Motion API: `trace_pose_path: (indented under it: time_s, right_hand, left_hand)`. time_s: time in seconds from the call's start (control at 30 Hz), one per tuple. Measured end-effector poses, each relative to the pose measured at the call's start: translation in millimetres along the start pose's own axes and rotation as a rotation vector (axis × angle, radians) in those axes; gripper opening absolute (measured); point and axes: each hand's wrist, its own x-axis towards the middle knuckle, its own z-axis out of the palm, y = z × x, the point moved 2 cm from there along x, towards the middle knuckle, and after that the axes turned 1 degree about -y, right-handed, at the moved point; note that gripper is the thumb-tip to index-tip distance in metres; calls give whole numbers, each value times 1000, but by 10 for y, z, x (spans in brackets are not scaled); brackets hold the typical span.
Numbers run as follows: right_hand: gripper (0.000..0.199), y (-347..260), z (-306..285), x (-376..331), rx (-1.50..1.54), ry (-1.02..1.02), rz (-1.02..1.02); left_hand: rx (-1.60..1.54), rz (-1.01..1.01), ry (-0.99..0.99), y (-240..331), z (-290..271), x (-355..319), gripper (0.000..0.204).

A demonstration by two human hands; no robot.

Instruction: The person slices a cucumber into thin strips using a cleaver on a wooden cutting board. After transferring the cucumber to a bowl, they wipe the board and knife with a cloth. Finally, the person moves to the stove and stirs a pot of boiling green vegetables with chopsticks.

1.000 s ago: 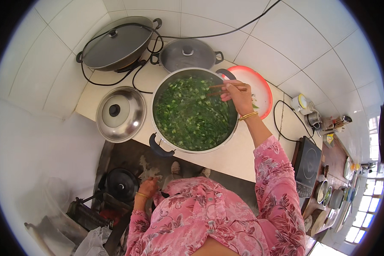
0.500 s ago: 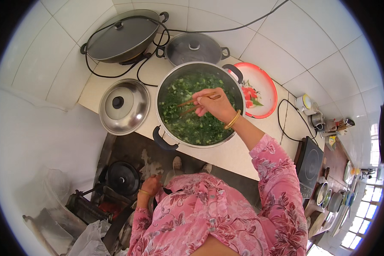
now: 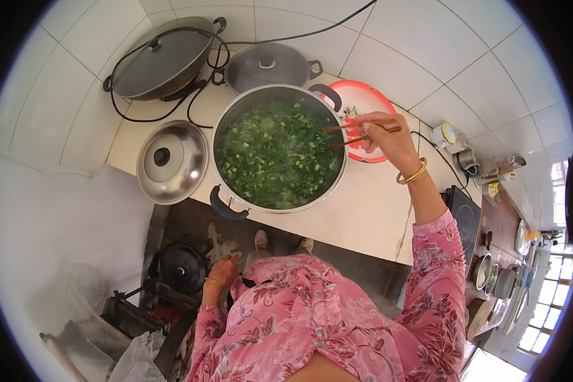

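My right hand [image 3: 386, 139] is closed on wooden chopsticks [image 3: 358, 124] at the pot's right side, over the red-rimmed plate. Their tips reach across the rim into the pot. Chopped green vegetables [image 3: 277, 153] fill the large metal pot [image 3: 217, 157], with light steam above them. My left hand [image 3: 223, 271] hangs low by my side, its fingers curled in with nothing visible in them.
A steel lid with a glass centre [image 3: 188, 153] lies left of the pot. Behind stand a covered wok [image 3: 165, 63] and a lidded pan [image 3: 248, 67], with black cables around them. The red-rimmed plate [image 3: 379, 97] sits right. An induction cooker [image 3: 465, 219] is farther right.
My right hand has moved right with the chopsticks, from over the middle of the pot to past its right rim. The left hand stays low at my side.
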Motion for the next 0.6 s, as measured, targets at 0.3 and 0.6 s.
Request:
trace_pose_path:
  time_s: [0.3,0.6]
  right_hand:
    - [16,101,490,-264,-4,-279,170]
    - [20,-201,983,-66,266,-227,23]
  left_hand:
    - [-25,-45,-5,-55,3,-91,38]
    - [-36,-79,-28,-36,-78,-121,39]
